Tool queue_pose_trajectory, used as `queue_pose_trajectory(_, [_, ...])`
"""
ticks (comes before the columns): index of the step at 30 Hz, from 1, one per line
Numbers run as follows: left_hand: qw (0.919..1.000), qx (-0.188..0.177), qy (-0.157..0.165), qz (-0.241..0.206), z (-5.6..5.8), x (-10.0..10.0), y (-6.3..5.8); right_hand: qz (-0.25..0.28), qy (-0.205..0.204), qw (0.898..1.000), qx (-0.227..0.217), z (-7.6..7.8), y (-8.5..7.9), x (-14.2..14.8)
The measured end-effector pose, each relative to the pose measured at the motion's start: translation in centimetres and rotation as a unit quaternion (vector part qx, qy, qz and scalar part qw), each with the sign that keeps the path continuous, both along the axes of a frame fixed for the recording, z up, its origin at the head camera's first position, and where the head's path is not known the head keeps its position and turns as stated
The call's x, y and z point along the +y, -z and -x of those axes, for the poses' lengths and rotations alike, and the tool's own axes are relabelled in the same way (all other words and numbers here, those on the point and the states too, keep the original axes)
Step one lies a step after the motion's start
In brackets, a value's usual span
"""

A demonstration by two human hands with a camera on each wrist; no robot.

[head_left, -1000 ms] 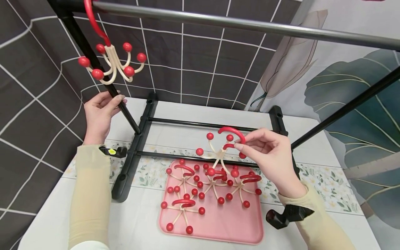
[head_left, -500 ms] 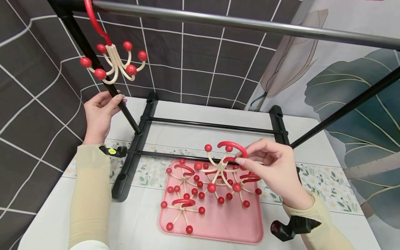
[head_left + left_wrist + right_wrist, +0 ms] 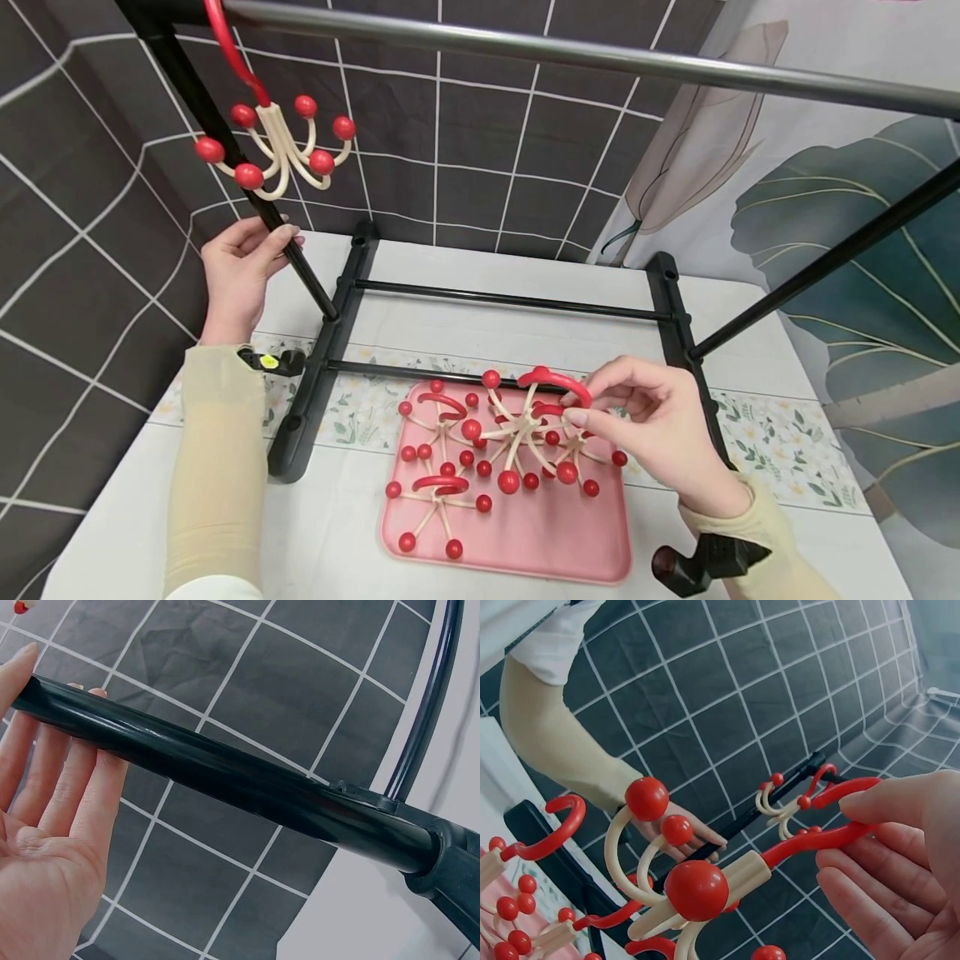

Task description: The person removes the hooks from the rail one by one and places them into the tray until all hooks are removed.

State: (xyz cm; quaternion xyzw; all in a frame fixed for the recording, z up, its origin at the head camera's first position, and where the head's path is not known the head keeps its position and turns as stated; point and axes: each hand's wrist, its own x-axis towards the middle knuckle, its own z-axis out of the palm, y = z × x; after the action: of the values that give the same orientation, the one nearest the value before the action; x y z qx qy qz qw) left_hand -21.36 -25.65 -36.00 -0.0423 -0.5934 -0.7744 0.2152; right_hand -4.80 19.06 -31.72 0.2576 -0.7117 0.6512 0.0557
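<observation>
My left hand grips the rack's black upright post; in the left wrist view the thumb lies over the post and the fingers pass behind it. Between thumb and fingers, my right hand pinches the red hook of a multi-arm hanging hook with cream arms tipped by red balls. It tilts over the pink tray, overlapping other such hooks there. One alike, a hanging hook, hangs from the rack's top bar at the left.
Several similar hooks stand on the tray, one hook at its front left. Black base feet and thin crossbars of the rack rest on the white table. A dark grid-patterned backdrop stands behind.
My right hand has come down with its hook, from above the rear of the tray to lower over the hooks there. The hung hook has swung slightly right; my left hand stays put.
</observation>
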Motion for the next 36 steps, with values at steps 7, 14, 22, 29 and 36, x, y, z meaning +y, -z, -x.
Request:
queue_pose_trajectory(7, [1.0000, 0.001, 0.002, -0.009, 0.0, 0.0, -0.1, 0.051, -0.054, 0.997, 0.039, -0.4, 0.6, 0.2])
queue_pose_trajectory(14, [0.9999, 0.005, 0.005, -0.014, 0.1, 0.1, -0.1, 0.051, -0.104, 0.992, 0.043, -0.8, 1.7, 0.2])
queue_pose_trajectory(22, [0.9999, 0.005, 0.004, -0.016, 0.1, 0.1, -0.1, 0.055, -0.156, 0.986, 0.025, -1.2, 4.3, 0.2])
queue_pose_trajectory(29, [0.9999, 0.005, 0.003, -0.015, 0.1, 0.1, 0.1, 0.045, -0.161, 0.986, -0.003, -1.6, 6.7, 0.3])
queue_pose_trajectory(36, [1.0000, 0.001, 0.002, -0.009, 0.0, 0.1, 0.0, 0.019, -0.146, 0.987, -0.063, -2.2, 8.3, 0.3])
